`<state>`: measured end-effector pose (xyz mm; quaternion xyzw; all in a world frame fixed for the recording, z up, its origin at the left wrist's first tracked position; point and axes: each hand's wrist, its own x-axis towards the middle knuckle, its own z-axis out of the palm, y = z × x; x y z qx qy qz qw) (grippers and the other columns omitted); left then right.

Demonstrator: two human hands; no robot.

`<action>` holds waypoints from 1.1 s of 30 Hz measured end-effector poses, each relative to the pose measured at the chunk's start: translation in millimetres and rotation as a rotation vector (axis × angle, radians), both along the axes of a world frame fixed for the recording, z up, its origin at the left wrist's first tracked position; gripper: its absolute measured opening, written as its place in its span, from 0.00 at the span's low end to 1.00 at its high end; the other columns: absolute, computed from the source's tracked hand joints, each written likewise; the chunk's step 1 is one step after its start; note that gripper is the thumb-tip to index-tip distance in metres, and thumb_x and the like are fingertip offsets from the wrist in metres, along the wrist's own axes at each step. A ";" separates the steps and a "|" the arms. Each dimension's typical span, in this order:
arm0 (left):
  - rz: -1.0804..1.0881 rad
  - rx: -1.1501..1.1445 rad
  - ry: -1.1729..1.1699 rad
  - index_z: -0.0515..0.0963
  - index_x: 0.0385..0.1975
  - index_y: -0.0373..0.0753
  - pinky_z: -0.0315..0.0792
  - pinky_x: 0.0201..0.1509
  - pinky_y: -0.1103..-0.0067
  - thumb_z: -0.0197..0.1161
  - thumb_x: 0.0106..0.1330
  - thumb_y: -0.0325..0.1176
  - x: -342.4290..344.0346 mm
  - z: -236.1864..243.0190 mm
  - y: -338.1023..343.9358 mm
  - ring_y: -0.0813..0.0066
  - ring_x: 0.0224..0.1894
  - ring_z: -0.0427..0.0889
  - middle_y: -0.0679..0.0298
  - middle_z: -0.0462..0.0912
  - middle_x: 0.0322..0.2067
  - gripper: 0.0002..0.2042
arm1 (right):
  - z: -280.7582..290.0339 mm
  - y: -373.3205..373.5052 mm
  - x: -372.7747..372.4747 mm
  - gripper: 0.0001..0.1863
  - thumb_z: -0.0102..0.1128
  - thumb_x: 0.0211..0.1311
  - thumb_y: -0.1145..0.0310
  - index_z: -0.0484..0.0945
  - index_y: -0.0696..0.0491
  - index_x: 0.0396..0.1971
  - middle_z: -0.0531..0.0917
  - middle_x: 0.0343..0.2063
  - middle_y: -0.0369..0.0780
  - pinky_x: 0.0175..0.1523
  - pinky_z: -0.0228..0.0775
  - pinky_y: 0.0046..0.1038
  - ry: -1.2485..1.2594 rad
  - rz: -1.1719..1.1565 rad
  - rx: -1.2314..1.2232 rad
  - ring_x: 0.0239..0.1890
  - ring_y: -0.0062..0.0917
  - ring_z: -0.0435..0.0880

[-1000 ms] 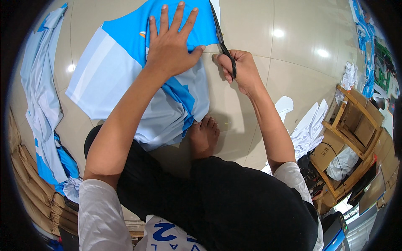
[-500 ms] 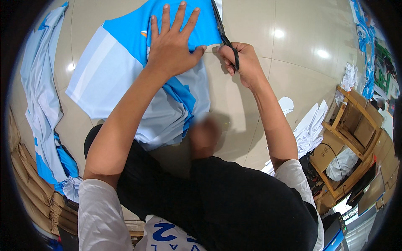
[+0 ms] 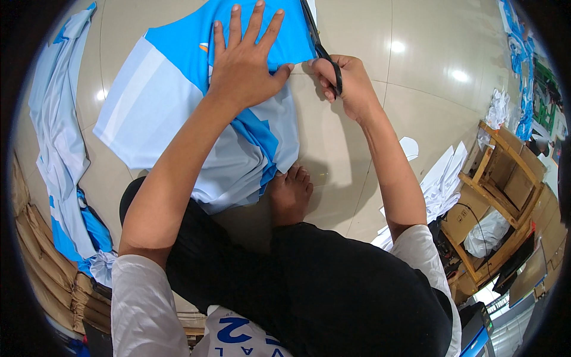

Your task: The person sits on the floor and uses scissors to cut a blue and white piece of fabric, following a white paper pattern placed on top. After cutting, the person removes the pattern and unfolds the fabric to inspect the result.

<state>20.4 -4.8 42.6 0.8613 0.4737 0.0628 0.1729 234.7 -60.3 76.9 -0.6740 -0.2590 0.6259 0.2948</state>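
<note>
Blue fabric piece (image 3: 178, 101), bright blue with pale blue and white panels, lies flat on the tiled floor (image 3: 357, 149), at roughly 11 to 12 o'clock from the person's bare foot (image 3: 289, 193). Its lower edge bunches in folds just above the foot, touching or nearly so; cannot tell which.

Left hand (image 3: 244, 62) presses palm-down on the fabric, fully open, fingers spread and pointing to 12 o'clock, thumb out toward 3 o'clock. It grips nothing, just pins the cloth.

Right hand (image 3: 345, 83) sits just beside the left thumb at its 3 o'clock, closed around the loops of black scissors (image 3: 321, 50). Blades run up toward 11 o'clock along the right edge of the fabric; how far apart the blades are I cannot tell.

Person sits on the floor in black trousers (image 3: 333, 291) and a white short-sleeved top (image 3: 143, 309).

Outward:
- 9 o'clock: more blue and pale fabric (image 3: 56, 137) in a long strip down the left side, well apart from the work piece.
- 7 to 8 o'clock: stacked brown cardboard (image 3: 41, 262).
- 3 o'clock: white cut pieces (image 3: 443, 178) on the floor, near the right forearm.
- 3 to 4 o'clock: wooden rack (image 3: 505, 190) holding a white bag (image 3: 485, 232).
</note>
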 end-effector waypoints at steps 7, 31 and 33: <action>-0.007 -0.013 -0.089 0.59 0.81 0.40 0.45 0.81 0.37 0.75 0.60 0.50 -2.8 2.8 -0.2 0.27 0.81 0.50 0.37 0.57 0.79 0.49 | 0.7 8.8 -1.7 0.15 0.72 0.60 0.67 0.76 0.55 0.20 0.75 0.15 0.34 0.19 0.59 0.21 -0.015 -0.025 0.013 0.13 0.15 0.70; 0.041 0.000 -0.068 0.56 0.82 0.36 0.41 0.84 0.41 0.67 0.68 0.52 3.5 -0.2 1.9 0.30 0.82 0.48 0.38 0.53 0.80 0.46 | -4.5 8.9 9.1 0.14 0.74 0.60 0.66 0.78 0.57 0.23 0.76 0.16 0.34 0.18 0.58 0.21 -0.056 0.015 0.005 0.13 0.15 0.71; 0.044 0.045 -0.178 0.58 0.80 0.33 0.43 0.84 0.42 0.64 0.71 0.50 6.7 4.8 9.0 0.29 0.82 0.50 0.37 0.56 0.80 0.43 | -1.3 10.2 6.9 0.14 0.74 0.60 0.66 0.79 0.57 0.24 0.76 0.16 0.33 0.18 0.58 0.21 -0.044 0.009 -0.006 0.13 0.15 0.70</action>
